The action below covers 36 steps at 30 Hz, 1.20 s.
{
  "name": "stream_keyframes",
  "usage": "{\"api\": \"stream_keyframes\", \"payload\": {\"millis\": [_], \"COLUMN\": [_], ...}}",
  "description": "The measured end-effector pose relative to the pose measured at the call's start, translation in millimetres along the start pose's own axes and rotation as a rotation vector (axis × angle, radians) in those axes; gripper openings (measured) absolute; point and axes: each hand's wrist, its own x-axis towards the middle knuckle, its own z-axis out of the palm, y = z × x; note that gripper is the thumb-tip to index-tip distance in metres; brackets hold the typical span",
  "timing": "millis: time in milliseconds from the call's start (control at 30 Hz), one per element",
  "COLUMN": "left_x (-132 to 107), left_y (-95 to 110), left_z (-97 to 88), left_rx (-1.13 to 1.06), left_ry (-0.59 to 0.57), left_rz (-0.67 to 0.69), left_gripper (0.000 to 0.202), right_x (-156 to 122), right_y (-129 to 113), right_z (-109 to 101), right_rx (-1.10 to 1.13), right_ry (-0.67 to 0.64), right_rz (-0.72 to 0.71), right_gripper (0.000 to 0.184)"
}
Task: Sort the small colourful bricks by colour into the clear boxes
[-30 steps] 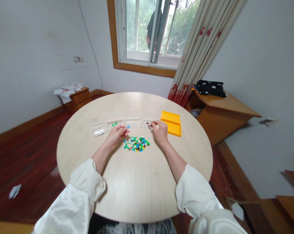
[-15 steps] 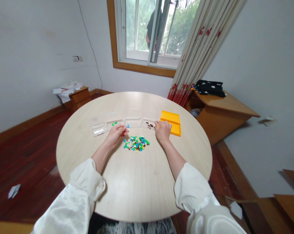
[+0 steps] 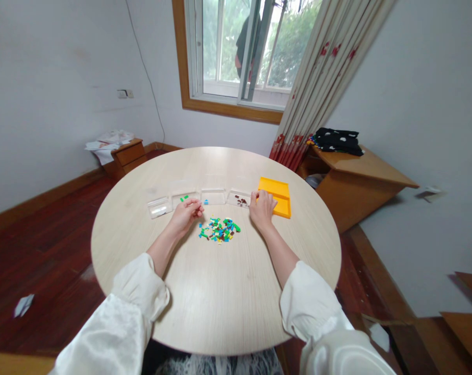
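Observation:
A heap of small building bricks (image 3: 220,230) in green, blue, brown and yellow lies mid-table between my hands. To its left, my left hand (image 3: 185,214) hovers with thumb and fingertips pinched together; whatever may be between them is too small to make out. It is close to a clear box with green bricks (image 3: 184,198) and another with a blue brick (image 3: 206,201). Over the right end of a clear box with brown bricks (image 3: 241,201), my right hand (image 3: 261,211) has its fingers bent together, their tips partly hidden. It also covers part of an open yellow case (image 3: 282,205).
At the left end of the row stands another clear box (image 3: 160,208). All this sits on a round pale table (image 3: 220,297). A wooden cabinet (image 3: 361,182) with folded black cloth is beyond it on the right. A person is visible outside the window (image 3: 239,52).
My right hand's fingertips have shifted slightly up and away from the brown bricks' box. My left hand stays nearly where it was, its fingers a little closer together.

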Motion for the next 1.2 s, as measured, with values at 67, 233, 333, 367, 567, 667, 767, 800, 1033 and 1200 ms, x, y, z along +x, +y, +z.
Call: {"api": "stream_keyframes", "payload": {"millis": [67, 233, 333, 367, 567, 667, 767, 800, 1033, 1200], "left_x": [0.4, 0.8, 1.7, 2.3, 6.7, 7.3, 9.3, 10.7, 17.9, 17.6], "left_y": [0.1, -0.4, -0.9, -1.2, -7.5, -14.8, -23.9, -26.7, -36.7, -35.5], "left_z": [-0.4, -0.9, -1.6, -2.0, -4.5, -5.1, -7.5, -8.9, -18.3, -19.8], "left_rx": [0.0, -0.005, -0.006, -0.002, 0.37, 0.676, 0.866, 0.906, 1.339, 1.451], "left_ry": [0.0, 0.026, 0.053, 0.062, 0.148, 0.089, -0.042, -0.076, -0.18, -0.158], "left_rz": [0.005, 0.011, 0.019, 0.026, 0.206, 0.35, 0.477, 0.514, 0.582, 0.618], "left_gripper": [0.02, 0.02, 0.02, 0.02, 0.01, 0.006, 0.013, 0.015, 0.03, 0.025], "right_x": [-0.7, -1.5, -1.7, -1.9, -9.1, -16.6, -24.1, -26.2, -30.8, -30.7], "right_y": [0.6, 4.9, 5.7, 5.0, -11.3, -23.5, -33.6, -36.0, -41.4, -39.9], "right_z": [0.5, 4.4, 5.8, 5.5, -1.8, -4.8, -5.9, -5.9, -5.2, -4.6], "right_rx": [0.013, 0.054, 0.06, 0.063, 0.193, 0.267, 0.284, 0.28, 0.267, 0.259], "right_ry": [-0.012, 0.025, 0.031, 0.028, -0.058, -0.144, -0.242, -0.278, -0.416, -0.425], "right_rz": [-0.009, -0.075, -0.087, -0.088, -0.233, -0.367, -0.478, -0.503, -0.568, -0.556], "right_gripper": [0.029, 0.029, 0.03, 0.03, 0.027, 0.027, 0.026, 0.026, 0.025, 0.024]}}
